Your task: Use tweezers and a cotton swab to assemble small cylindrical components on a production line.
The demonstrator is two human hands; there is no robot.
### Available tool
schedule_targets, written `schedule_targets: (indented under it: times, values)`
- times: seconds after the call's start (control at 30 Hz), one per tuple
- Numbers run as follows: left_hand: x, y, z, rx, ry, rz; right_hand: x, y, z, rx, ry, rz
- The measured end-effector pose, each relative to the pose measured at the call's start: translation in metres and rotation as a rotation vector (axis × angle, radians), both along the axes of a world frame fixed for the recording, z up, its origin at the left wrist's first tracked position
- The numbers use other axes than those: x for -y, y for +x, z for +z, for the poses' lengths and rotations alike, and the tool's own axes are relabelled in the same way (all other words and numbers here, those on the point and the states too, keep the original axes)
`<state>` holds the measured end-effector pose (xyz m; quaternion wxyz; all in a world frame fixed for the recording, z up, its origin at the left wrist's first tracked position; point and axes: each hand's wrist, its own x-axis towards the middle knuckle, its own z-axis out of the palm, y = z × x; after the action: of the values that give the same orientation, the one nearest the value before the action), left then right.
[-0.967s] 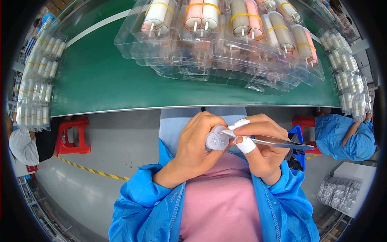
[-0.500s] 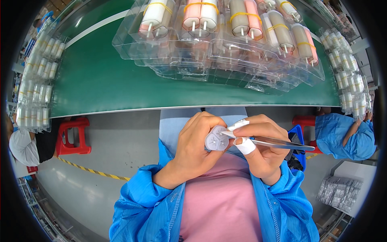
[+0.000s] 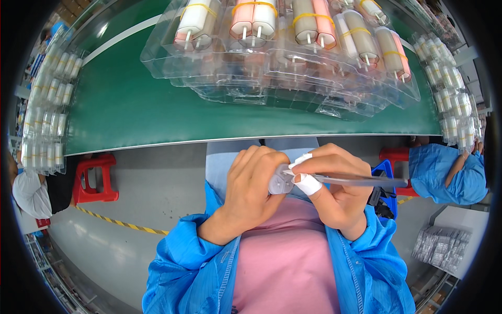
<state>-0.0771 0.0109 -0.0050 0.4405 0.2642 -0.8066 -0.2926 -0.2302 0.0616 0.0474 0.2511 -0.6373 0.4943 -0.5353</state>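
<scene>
My left hand point(image 3: 252, 180) is wrapped round a translucent pale-grey cluster of tubes point(image 3: 281, 181), its end face with small white pins turned toward my right hand. My right hand point(image 3: 340, 180) pinches a pair of metal tweezers point(image 3: 361, 181), whose handle end points right. White tape covers the tips of the thumb and a finger of this hand. The tweezers' tips reach the upper right of the cluster's end; whether they grip a pin there I cannot tell. Both hands are above my lap, in front of the table edge.
On the green table point(image 3: 120, 110) stand stacked clear plastic trays point(image 3: 293, 86) holding white, grey and pink cylinders in rubber bands. More filled trays point(image 3: 52, 110) are stacked far left and far right. A blue bin point(image 3: 388, 196) is beside me. Co-workers sit by red stools point(image 3: 97, 178) on both sides.
My right hand has shifted slightly left and turned the tweezers, so they now appear narrower and more level. The cluster's end face has tilted a little in my left hand.
</scene>
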Motion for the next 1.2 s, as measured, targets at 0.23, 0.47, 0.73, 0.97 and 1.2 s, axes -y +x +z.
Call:
schedule_targets:
  times: [0.23, 0.47, 0.73, 0.97, 1.2]
  values:
    - [-0.005, 0.001, 0.005, -0.122, 0.17, -0.033, 0.0, -0.002, -0.004, 0.421, 0.077, 0.056]
    - [-0.005, 0.0, 0.005, -0.152, 0.229, -0.068, -0.007, 0.0, -0.006, 0.26, 0.036, 0.016]
    - [-0.008, 0.002, 0.008, -0.219, 0.365, -0.11, -0.006, 0.002, -0.007, 0.284, -0.042, -0.033]
    - [-0.01, 0.004, 0.011, -0.361, 0.705, -0.23, -0.008, 0.002, -0.008, 0.368, -0.014, -0.032]
    - [-0.01, 0.007, 0.017, -0.455, 0.916, -0.307, -0.007, 0.001, -0.007, 0.316, -0.005, -0.001]
